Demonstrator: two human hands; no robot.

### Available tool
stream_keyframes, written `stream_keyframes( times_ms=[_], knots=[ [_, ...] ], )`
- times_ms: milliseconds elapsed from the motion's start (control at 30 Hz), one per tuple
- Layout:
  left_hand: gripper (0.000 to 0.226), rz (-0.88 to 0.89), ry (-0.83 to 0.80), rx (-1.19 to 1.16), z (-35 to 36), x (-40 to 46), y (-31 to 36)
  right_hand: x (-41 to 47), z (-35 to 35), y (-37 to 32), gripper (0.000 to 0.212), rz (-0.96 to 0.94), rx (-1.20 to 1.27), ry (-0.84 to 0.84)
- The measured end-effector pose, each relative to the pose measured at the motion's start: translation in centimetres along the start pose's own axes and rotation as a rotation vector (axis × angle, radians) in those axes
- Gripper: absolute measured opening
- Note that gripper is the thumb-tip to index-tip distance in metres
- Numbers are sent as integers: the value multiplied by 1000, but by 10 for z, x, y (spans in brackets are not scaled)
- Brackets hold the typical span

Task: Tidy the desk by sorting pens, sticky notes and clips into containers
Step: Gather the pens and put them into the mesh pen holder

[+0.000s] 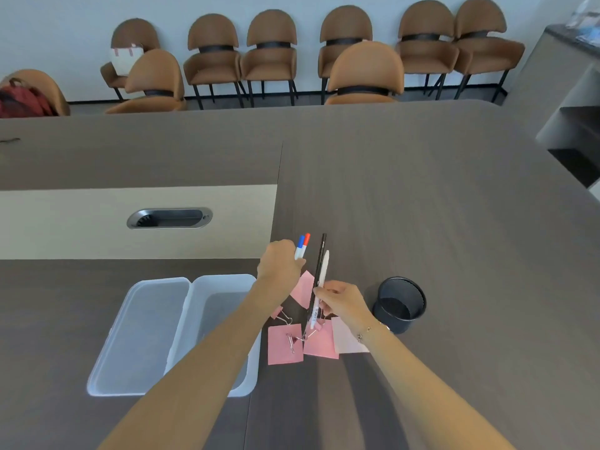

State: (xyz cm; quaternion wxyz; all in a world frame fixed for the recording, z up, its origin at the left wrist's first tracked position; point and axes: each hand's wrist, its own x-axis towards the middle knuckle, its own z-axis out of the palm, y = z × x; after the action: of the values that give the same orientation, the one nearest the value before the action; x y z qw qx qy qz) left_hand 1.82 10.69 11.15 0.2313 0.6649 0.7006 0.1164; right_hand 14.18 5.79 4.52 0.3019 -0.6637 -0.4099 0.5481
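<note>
My left hand is closed around two white pens, one with a blue cap and one with a red cap, both pointing away from me. My right hand grips a black pen and a white pen together, held nearly upright above the desk. Beneath my hands lie several pink sticky notes with pink binder clips on and between them. A black mesh pen cup stands just right of my right hand.
A clear plastic box sits left of the notes under my left forearm, its lid lying beside it. A cable grommet is set in the beige desk strip. Brown chairs line the far wall.
</note>
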Motion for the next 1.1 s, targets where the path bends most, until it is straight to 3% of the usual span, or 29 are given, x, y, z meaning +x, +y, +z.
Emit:
stream_keyframes(
  times_ms=[167, 367, 500, 733, 1000, 1100],
  knots=[
    [26, 48, -43, 8, 6, -5, 11, -16, -29, -7, 7, -1, -5, -44],
    [32, 101, -194, -10, 18, -13, 32, -33, -72, 2, 17, -87, -30, 10],
    [27, 119, -261, 10, 31, -15, 44, -41, -92, 9, 14, -101, -162, -45],
    [30, 111, -269, -3, 47, -19, 52, -43, -91, 16, 14, -131, -179, -51],
    [29, 205, -281, -249, 68, -19, 84, -36, -150, 5, 17, -150, -257, 240],
    [24, 246, -273, -266, 88, -20, 106, -32, -165, 10, 16, -128, -373, 256]
  ],
)
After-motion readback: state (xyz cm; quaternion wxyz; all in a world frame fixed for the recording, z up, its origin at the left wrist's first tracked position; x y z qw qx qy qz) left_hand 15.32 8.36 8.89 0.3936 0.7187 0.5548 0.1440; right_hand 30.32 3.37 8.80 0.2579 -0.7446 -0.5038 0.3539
